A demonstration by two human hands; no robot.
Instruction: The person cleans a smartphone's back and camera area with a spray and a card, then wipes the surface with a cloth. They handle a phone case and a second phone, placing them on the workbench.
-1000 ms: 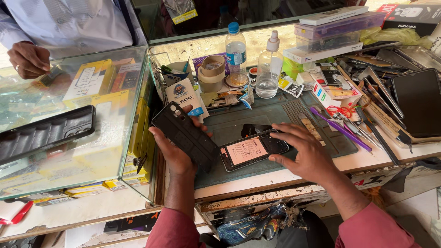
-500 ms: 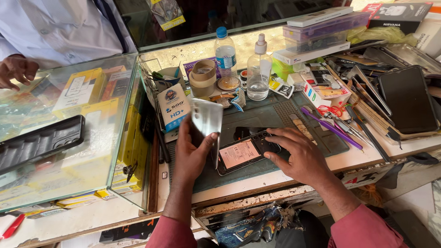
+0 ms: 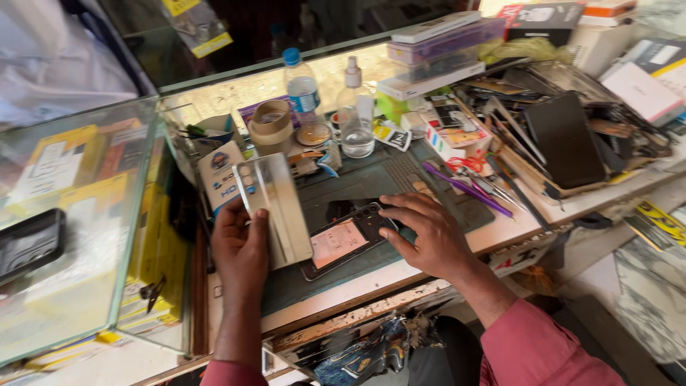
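Far left I see a glass display case [image 3: 78, 236] with yellow boxes inside and a dark phone [image 3: 28, 244] lying on top, and behind it a person's white shirt [image 3: 50, 57]. Next to the case my left hand [image 3: 241, 246] holds a silver phone back panel [image 3: 275, 211] raised off the bench, thumb across its lower face and the other fingers wrapped behind; its long axis runs from upper left to lower right, the camera cutouts at the top-left end pointing away from me. Below lies a dark green work mat [image 3: 357, 186] on a cluttered wooden bench. Just right of the panel an opened phone [image 3: 349, 239] rests flat on the mat, its long axis slanting up to the right. My right hand [image 3: 429, 236] lies on its upper end, fingers spread and fingertips pressing down. Behind stand a tape roll [image 3: 271, 121], a blue-capped bottle [image 3: 301, 82] and a clear spray bottle [image 3: 355, 114]. Further right are purple tweezers [image 3: 464, 189], stacked screens and boxes.
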